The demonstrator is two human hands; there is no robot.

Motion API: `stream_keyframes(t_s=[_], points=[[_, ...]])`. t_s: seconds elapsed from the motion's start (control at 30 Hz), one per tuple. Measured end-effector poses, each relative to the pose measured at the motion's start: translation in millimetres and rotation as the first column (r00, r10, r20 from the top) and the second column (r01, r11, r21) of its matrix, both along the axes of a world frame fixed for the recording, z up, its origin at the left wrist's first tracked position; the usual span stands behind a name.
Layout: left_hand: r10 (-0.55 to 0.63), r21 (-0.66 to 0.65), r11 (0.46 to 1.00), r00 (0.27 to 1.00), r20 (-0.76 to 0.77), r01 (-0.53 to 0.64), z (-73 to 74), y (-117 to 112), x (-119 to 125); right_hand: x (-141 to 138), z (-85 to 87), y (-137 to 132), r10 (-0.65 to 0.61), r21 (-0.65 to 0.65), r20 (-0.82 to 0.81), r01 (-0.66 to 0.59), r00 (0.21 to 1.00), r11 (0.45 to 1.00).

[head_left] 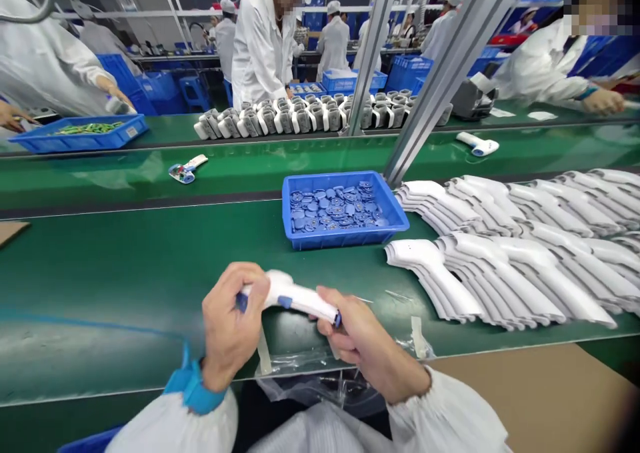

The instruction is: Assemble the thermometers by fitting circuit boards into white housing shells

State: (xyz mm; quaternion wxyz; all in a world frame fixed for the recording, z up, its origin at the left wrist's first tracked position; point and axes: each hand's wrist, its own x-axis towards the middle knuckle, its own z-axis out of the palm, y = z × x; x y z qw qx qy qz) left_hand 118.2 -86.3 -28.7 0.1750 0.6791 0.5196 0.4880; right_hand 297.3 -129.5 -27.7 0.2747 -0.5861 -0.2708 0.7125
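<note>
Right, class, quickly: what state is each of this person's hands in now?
Left hand: closed, gripping a white-and-blue plastic thermometer housing.
Right hand: closed, holding the housing's other end.

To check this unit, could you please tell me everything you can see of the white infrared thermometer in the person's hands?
The white infrared thermometer is gun-shaped, of smooth glossy-looking plastic, with a blue patch on its side and blue at both ends. It is held roughly level above the green conveyor belt, its wider end gripped by the left hand and its narrow end by the right hand.
</note>
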Motion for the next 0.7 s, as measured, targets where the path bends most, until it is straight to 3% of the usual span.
stream_keyframes(t_s=[0.03,0.07,0.13,0.2,0.23,0.3,0.37,0.5,0.57,0.63,0.7], points=[[0.082,-0.040,0.996,0.994,0.078,-0.079,-3.6,2,1,-2,-0.6,2,0.044,-0.029,-0.055,-0.046,0.997,0.999],[0.150,-0.089,0.986,0.980,0.127,-0.140,-7.4,5,4,-4,-1.3,3,0.096,0.021,-0.042,-0.096,0.994,0.995],[0.211,-0.159,0.969,0.970,0.124,-0.190,-13.5,15,13,-12,-2.6,2,0.186,0.248,0.166,-0.223,0.968,0.943],[0.216,-0.144,0.968,0.975,0.046,-0.208,-16.4,26,21,-20,-4.0,-2,0.152,0.448,0.486,-0.395,0.861,0.802],[0.231,-0.111,0.967,0.973,0.004,-0.229,-16.6,31,24,-23,-4.8,-3,0.112,0.480,0.618,-0.486,0.778,0.731],[0.266,-0.041,0.962,0.962,-0.064,-0.269,-15.3,36,26,-27,-6.7,-5,0.034,0.462,0.775,-0.603,0.631,0.650],[0.233,0.021,0.972,0.966,-0.113,-0.232,-13.2,37,22,-27,-8.2,-4,0.003,0.435,0.829,-0.647,0.560,0.627],[-0.070,0.103,0.989,0.956,-0.285,0.103,-11.2,32,1,-18,-8.3,-1,0.007,0.440,0.838,-0.682,0.546,0.584],[-0.157,0.070,0.980,0.939,-0.305,0.187,-11.7,29,-6,-17,-8.8,-1,-0.013,0.426,0.864,-0.717,0.504,0.551],[-0.107,0.037,0.992,0.971,-0.215,0.118,-13.1,28,-5,-21,-10.0,-2,-0.012,0.380,0.897,-0.759,0.441,0.528],[0.028,0.052,0.998,0.993,-0.114,-0.022,-15.7,31,4,-28,-11.1,-2,0.002,0.331,0.922,-0.787,0.388,0.521]])
